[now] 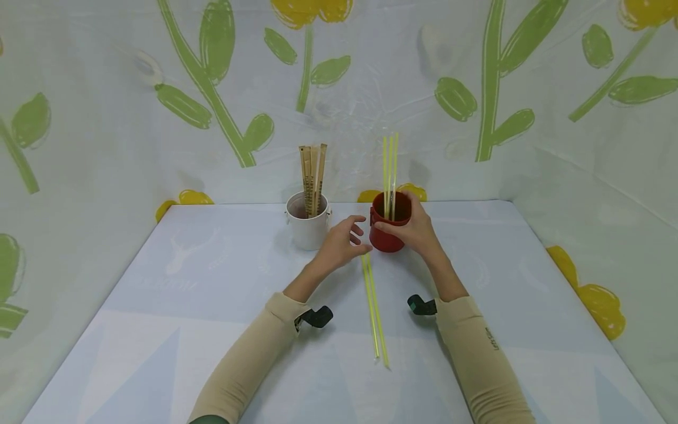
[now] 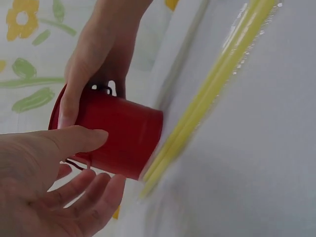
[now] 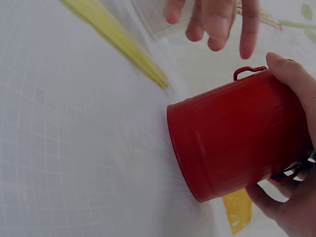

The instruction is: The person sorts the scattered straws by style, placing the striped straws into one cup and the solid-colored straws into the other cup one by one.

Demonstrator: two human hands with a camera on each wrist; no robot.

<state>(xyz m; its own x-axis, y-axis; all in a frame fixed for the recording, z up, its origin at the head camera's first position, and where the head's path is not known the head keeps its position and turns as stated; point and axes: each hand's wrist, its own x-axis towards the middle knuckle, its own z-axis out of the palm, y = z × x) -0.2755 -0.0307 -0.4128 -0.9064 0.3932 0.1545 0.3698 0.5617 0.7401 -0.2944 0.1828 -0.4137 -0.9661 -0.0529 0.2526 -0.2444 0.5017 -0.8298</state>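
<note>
My right hand (image 1: 419, 231) grips the small red bucket (image 1: 388, 241) near its rim, thumb at the front and fingers at the far side. In the right wrist view the bucket (image 3: 237, 138) has a small loop (image 3: 249, 70) on its side. Several thin yellow sticks (image 1: 390, 168), which look like wrapped straws, stand upright in it. To the left of the bucket is my left hand (image 1: 340, 241), fingers spread and slightly bent with nothing held. Below its thumb, two more yellow sticks (image 1: 374, 306) in clear wrapping lie lengthwise on the table.
A white bucket (image 1: 308, 234) stands left of the red one, holding several slim brown paper-wrapped sticks (image 1: 312, 174). Both buckets are near the back edge of the pale table (image 1: 212, 282). Behind it hangs a flower-printed sheet (image 1: 360, 82). A dark wrist camera is on each sleeve.
</note>
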